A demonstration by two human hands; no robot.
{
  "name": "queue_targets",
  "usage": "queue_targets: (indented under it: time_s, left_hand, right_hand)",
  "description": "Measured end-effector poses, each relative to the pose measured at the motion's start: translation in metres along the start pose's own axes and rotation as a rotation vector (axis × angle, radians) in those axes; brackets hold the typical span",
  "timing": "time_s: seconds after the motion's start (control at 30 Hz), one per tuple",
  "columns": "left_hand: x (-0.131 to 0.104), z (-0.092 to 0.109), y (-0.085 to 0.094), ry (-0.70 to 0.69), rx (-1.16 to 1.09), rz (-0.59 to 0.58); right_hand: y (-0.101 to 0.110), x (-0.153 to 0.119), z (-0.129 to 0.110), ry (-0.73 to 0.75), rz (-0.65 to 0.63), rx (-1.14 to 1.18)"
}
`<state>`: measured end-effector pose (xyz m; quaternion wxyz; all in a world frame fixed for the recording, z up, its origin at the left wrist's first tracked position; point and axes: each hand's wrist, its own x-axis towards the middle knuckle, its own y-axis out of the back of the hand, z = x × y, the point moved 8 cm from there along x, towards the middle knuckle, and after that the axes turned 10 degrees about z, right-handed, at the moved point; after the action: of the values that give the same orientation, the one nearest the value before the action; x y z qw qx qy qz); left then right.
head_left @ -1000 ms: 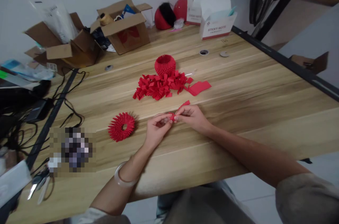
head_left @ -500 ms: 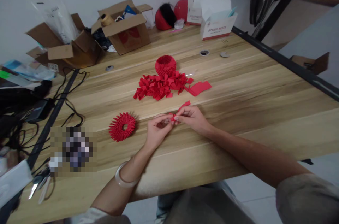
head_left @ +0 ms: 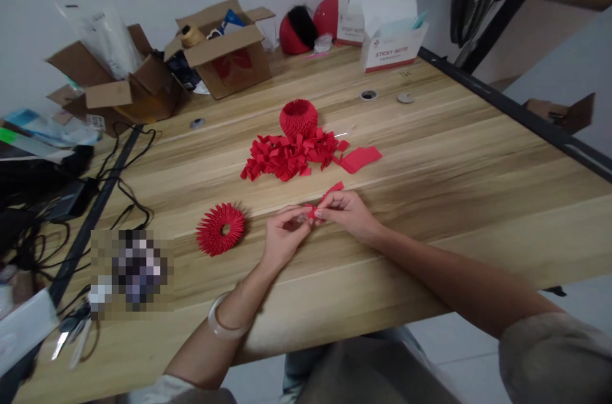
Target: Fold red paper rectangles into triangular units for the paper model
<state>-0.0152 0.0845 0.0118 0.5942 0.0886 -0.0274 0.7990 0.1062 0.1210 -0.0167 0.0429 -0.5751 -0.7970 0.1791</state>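
Note:
Between the fingertips of both hands is a small red folded paper piece (head_left: 312, 211), partly covered by the fingers. My left hand (head_left: 285, 232) pinches it from the left, and my right hand (head_left: 348, 216) pinches it from the right. Just behind the right fingers lies a red paper strip (head_left: 335, 188), its near end hidden. Left of my hands is a spiky red paper ring (head_left: 220, 229), flat on the table. Farther back a heap of red paper pieces (head_left: 287, 157) lies in front of a round red paper bowl (head_left: 299, 118).
Flat red paper (head_left: 362, 158) lies right of the heap. Cardboard boxes (head_left: 229, 63) and a sticky note box (head_left: 393, 53) line the back of the wooden table (head_left: 430, 200). Black cables (head_left: 122, 181) and scissors (head_left: 67, 331) are at the left, near a blurred-out patch.
Both hands stay in the same place, with only slight finger movement around the red paper piece. Nothing else on the table has visibly moved.

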Motion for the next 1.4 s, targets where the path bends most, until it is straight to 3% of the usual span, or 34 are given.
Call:
queue_targets:
  time_s: [1.03,1.3,1.4]
  left_hand:
    - [-0.0011,-0.0022,0.0017,0.012,0.024,0.028]
    - [-0.0037,0.0029,-0.0022,-0.045,0.09,-0.015]
    - [-0.0031,0.0042,-0.0002,-0.028,-0.005,0.022]
  right_hand:
    - [-0.001,-0.0017,-0.003,-0.017,-0.011,0.023]
    - [-0.0055,-0.0016,0.0008,-0.018,-0.079,-0.09]
    - [-0.005,-0.0016,-0.0012,-0.011,-0.074,-0.112]
